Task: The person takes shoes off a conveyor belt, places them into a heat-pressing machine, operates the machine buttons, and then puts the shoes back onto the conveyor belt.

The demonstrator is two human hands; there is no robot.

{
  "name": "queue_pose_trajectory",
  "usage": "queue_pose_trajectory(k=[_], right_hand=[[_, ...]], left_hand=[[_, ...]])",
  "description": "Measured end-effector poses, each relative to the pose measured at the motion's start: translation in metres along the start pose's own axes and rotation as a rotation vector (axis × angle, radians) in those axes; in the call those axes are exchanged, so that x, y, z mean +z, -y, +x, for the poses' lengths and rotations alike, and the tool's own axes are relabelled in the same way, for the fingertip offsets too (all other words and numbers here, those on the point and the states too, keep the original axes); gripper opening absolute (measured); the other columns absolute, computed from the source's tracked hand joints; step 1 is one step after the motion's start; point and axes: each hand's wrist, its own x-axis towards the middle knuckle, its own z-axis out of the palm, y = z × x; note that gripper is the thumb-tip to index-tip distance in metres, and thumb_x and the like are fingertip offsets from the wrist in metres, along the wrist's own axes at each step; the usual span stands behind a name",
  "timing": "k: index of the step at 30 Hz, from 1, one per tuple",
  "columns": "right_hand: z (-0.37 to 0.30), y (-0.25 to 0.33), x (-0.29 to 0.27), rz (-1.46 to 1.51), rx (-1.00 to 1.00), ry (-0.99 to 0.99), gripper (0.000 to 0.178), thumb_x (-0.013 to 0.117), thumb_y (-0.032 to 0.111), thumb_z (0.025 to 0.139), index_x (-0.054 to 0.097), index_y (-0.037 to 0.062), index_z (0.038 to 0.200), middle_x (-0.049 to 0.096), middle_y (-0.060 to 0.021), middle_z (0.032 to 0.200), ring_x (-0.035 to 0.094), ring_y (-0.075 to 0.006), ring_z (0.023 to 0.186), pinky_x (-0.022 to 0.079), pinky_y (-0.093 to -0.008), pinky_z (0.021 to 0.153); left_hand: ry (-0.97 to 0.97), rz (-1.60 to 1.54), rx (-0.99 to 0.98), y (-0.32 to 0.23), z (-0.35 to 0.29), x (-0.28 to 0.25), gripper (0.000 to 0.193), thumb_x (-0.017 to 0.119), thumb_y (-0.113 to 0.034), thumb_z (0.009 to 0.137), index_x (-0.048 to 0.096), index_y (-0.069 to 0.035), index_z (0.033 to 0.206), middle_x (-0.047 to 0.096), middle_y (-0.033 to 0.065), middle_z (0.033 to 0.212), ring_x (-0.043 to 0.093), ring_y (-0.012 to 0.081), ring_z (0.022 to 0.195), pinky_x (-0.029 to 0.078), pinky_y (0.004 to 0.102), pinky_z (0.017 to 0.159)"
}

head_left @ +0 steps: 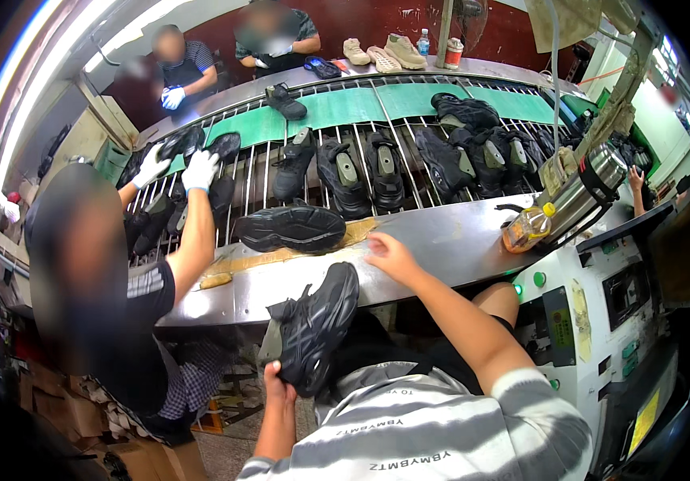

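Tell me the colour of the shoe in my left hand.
The shoe is black, seen best in the head view.

You face a dark red wall (353,28), with a fan (471,16) near it. Bright light tubes (64,48) run at your upper left. Before you lies a shiny metal counter (465,231); cardboard boxes (140,462) sit low on your left.

Left hand (279,391) grips, right hand (393,258) empty

The left hand sits low at the body's left side, its fingers partly hidden, the left forearm (276,433) rising from below. The right hand stretches forward, fingers loosely bent, the right forearm (457,309) slanting back toward the shoulder.
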Motion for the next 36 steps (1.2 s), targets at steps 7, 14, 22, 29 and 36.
queue_pose_trajectory(k=[7,14,22,29,36], right_hand=[[0.154,-0.004,0.096,-0.044,0.115,0.235,0.075,0.089,0.031,0.058,0.06,-0.0033,0.118,0.068,-0.0161,0.104,0.065,-0.0257,0.096,0.049,-0.0347,0.091],[0.131,0.055,0.096,-0.252,0.066,-0.02,0.062,0.084,0.043,0.055,0.07,0.0033,0.1,0.07,-0.0184,0.098,0.067,-0.0324,0.093,0.052,-0.0379,0.086],[0.078,0.238,-0.015,-0.67,-0.383,0.113,0.064,0.083,0.038,0.054,0.069,0.0078,0.108,0.068,-0.0156,0.101,0.066,-0.0316,0.093,0.051,-0.0375,0.086],[-0.002,0.196,-0.112,-0.486,-0.142,0.436,0.062,0.086,0.026,0.062,0.063,0.0065,0.117,0.065,-0.0101,0.111,0.06,-0.0206,0.105,0.046,-0.033,0.092],[-0.075,0.149,-0.135,-0.176,-0.187,0.208,0.063,0.083,0.025,0.07,0.058,0.0088,0.126,0.058,-0.0073,0.124,0.055,-0.0201,0.112,0.043,-0.0346,0.099]], left_hand=[[-0.015,-0.111,0.135,-0.023,-0.062,-0.008,0.083,0.065,-0.033,0.065,0.044,0.005,0.136,0.054,0.0207,0.132,0.055,0.0385,0.117,0.045,0.0488,0.104],[-0.131,-0.182,0.288,-0.033,-0.049,-0.019,0.079,0.064,-0.035,0.068,0.045,0.004,0.135,0.056,0.0198,0.13,0.058,0.0365,0.113,0.049,0.0475,0.099],[-0.312,0.141,0.703,-0.062,0.036,-0.022,0.059,0.066,-0.011,0.073,0.051,0.005,0.128,0.059,0.0159,0.122,0.061,0.0302,0.108,0.05,0.0399,0.096],[-0.211,0.918,0.829,-0.051,0.128,0.018,0.062,0.077,-0.004,0.068,0.049,0.0,0.123,0.055,0.0103,0.112,0.055,0.0213,0.102,0.044,0.0349,0.093],[-0.512,1.139,1.273,0.002,0.089,0.038,0.06,0.068,-0.013,0.077,0.041,0.003,0.128,0.043,0.0188,0.126,0.042,0.0327,0.119,0.033,0.0442,0.105]])
